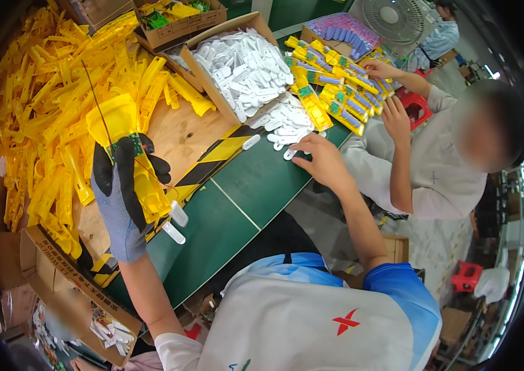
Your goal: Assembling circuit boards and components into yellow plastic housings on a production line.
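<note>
My left hand (121, 201), in a grey-blue glove with black fingers, is closed around a long yellow plastic housing (112, 115). A small green circuit board sits inside the housing, and a thin dark wire sticks up from it. Two white plastic pieces (178, 213) lie on the table just beside the housing's lower end. My bare right hand (328, 162) reaches across to the table's near edge, thumb and fingers pinched on a small white oval piece (289, 154). More loose white pieces (287, 120) lie right beyond those fingers.
A big heap of yellow housings (33, 117) covers the left side. Behind stand a box of white pieces (240, 68) and a box of yellow and green parts (178, 23). At right, a co-worker's hands touch yellow housings with purple cylinders (345, 102). A fan (392, 18) stands beyond.
</note>
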Demonstrator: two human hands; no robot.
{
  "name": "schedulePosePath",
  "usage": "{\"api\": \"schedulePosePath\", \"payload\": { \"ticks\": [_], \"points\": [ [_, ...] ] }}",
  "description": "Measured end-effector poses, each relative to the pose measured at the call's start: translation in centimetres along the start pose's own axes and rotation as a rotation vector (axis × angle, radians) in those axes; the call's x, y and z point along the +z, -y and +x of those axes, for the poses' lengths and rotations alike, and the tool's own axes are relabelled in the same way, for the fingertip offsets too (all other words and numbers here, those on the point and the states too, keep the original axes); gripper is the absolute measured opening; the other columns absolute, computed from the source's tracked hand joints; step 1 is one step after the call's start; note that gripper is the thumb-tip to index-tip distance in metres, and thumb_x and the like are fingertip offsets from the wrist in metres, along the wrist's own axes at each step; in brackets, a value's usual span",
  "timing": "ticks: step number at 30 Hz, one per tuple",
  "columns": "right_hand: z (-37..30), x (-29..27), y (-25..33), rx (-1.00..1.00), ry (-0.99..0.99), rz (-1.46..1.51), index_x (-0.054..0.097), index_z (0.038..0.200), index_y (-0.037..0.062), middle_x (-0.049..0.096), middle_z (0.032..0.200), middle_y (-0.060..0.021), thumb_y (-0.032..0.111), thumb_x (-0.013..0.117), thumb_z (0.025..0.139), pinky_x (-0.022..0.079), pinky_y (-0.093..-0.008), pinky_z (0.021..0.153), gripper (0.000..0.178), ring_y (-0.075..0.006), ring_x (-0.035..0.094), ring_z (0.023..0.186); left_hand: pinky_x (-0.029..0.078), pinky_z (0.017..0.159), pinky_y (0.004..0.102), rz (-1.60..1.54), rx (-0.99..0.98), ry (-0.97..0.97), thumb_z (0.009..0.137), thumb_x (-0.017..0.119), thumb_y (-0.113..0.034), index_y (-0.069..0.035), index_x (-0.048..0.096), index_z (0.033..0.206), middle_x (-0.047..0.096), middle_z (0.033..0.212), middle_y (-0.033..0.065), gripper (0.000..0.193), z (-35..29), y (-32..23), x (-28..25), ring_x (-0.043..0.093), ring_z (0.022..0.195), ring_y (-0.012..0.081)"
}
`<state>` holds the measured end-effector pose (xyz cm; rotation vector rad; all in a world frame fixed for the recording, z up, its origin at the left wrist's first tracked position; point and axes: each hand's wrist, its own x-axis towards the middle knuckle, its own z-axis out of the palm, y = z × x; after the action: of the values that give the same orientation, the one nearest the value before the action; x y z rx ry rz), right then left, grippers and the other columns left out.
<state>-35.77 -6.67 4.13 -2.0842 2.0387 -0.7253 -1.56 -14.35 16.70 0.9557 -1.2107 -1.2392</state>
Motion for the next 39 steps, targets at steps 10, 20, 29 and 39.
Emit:
{"api": "schedulePosePath", "payload": {
  "ticks": [10,20,29,39],
  "points": [
    [2.0,1.0,4.9,-0.011,0.147,0.55,0.069,0.095,0.0044,0.062,0.082,-0.0014,0.015,0.071,0.086,0.046,-0.0259,0.062,0.014,-0.0112,0.056,0.069,0.05,0.055,0.0287,-0.085,-0.065,0.071,0.098,0.054,-0.023,-0.005,0.053,0.112,0.058,0.084,0.0072,0.023,-1.0,-0.3,-0.1,0.06,0.062,0.0156],
    [12.0,-0.6,18.5,-0.077,0.389,1.797,0.061,0.109,0.001,0.062,0.088,-0.0047,0.005,0.066,0.089,0.048,-0.0234,0.065,0.021,-0.009,0.059,0.075,0.051,0.054,0.0272,-0.07,-0.036,0.037,0.097,0.057,-0.02,-0.003,0.052,0.116,0.062,0.087,0.0077,0.026,-0.4,-0.2,-0.7,0.063,0.064,0.0164],
    [16.3,-0.1,23.5,-0.379,0.418,1.492,0.065,0.096,-0.0003,0.066,0.089,-0.0039,0.006,0.075,0.082,0.051,-0.0228,0.077,0.018,-0.0101,0.064,0.082,0.05,0.056,0.0307,-0.141,0.172,-0.216,0.097,0.055,-0.024,-0.001,0.059,0.103,0.065,0.076,0.0118,0.024,1.0,0.6,-3.4,0.063,0.061,0.021],
    [18.3,1.6,23.8,-0.392,0.441,1.452,0.067,0.101,-0.0025,0.067,0.094,-0.005,0.0,0.075,0.079,0.051,-0.0213,0.078,0.024,-0.0079,0.063,0.084,0.051,0.051,0.0283,-0.319,0.03,-0.178,0.099,0.054,-0.028,-0.006,0.05,0.119,0.059,0.084,0.0055,0.03,1.2,-1.8,-4.3,0.062,0.061,0.0151]
  ]
}}
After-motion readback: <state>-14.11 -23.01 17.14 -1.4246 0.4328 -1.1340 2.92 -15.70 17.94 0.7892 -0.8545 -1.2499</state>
